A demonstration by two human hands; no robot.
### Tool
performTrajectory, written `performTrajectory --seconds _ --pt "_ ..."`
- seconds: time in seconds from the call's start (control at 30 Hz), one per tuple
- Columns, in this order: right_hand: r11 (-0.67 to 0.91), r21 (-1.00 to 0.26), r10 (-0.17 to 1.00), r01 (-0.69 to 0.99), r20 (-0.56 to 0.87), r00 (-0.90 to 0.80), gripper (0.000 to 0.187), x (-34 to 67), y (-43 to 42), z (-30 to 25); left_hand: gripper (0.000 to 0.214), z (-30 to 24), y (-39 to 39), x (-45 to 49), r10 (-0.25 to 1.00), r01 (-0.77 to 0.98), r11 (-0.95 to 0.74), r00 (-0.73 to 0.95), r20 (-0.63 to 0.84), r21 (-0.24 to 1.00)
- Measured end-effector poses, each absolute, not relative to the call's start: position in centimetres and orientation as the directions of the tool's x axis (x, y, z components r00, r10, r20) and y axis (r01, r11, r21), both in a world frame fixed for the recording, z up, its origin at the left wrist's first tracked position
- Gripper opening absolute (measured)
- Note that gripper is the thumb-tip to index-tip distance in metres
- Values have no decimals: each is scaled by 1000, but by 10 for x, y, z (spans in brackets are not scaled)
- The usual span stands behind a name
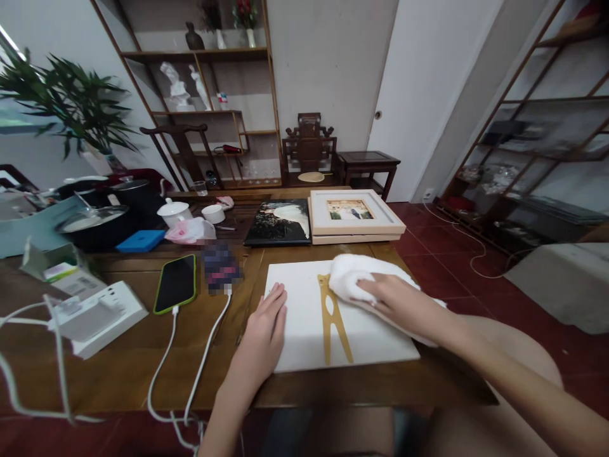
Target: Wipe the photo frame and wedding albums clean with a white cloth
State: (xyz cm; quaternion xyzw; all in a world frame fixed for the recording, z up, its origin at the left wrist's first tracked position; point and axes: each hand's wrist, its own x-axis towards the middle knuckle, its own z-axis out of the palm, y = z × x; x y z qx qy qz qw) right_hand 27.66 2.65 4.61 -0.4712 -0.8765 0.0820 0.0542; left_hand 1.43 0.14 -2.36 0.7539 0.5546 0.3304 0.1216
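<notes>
A white board (299, 324) lies flat on the wooden table in front of me. On it rests a flat golden piece (329, 317) with two long legs and an oval hole near its middle. My left hand (266, 327) lies with outstretched fingers over the board's left edge, holding nothing. Bunched in my right hand (392, 298) is a white towel (349, 273), pressed onto the board's upper right. The towel touches or nearly touches the top of the golden piece, and part of it trails off the right edge under my forearm.
Behind the board are a dark picture panel (280, 222) and stacked pale frames (356, 212). To the left, a phone (176, 284) with a green case, white cables (207, 355), a white power strip (107, 320), a blue box (141, 241) and pots (95, 222) crowd the table (352, 387).
</notes>
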Motion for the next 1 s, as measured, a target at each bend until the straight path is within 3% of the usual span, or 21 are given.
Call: performTrajectory --seconds 0.2,0.33,0.53,0.6,0.73,0.87,1.0 --pt "517 -178 855 837 159 -494 26 243 53 39 40 -23 1 14 919 762 -350 165 359 544" --pt "679 -178 734 712 143 -664 34 235 11 28 40 -25 1 14 910 759 -364 168 379 540" --pt "849 -224 521 479 194 -831 15 238 -54 19 39 -24 -1 14 906 757 -375 179 383 535" --pt "836 -241 533 494 135 -836 16 239 -50 27 39 -23 -1 14 906 756 -377 179 384 536" --pt "726 -200 675 659 20 -738 24 239 -7 47 39 -23 -1 14 906 758 -377 185 380 531" --pt "653 -86 758 753 65 -650 20 233 48 52 39 -22 0 15 914 758 -359 170 368 544" --pt "642 -78 766 762 51 -640 24 221 62 52 39 -21 0 16 916 751 -356 162 368 556"
